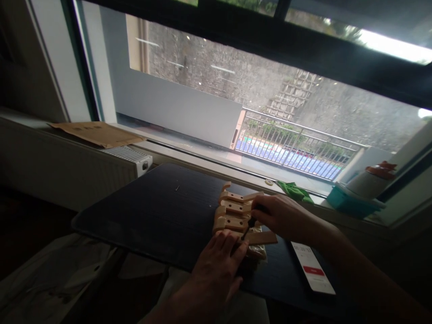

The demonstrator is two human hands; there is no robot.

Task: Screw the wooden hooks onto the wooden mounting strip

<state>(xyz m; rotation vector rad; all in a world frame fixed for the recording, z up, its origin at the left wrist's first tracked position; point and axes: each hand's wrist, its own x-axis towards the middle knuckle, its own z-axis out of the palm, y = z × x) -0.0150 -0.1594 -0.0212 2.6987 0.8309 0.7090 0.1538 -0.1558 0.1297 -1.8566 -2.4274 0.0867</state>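
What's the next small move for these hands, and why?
Probably a small turn of the screwdriver by the right hand, with the left hand steadying the nearest wooden piece. The right hand grips the screwdriver, which slants down toward that piece, and the left hand's fingers lie over it. Exactly what the tip meets is unclear.

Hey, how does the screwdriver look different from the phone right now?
The screwdriver is gripped in the right hand; the phone lies on the table. The screwdriver slants, tip down at the wooden pieces, while the phone lies flat, screen lit. The screwdriver has a thin shaft; the phone is a broad slab. Both show dark parts: the screwdriver's handle, the phone's edge.
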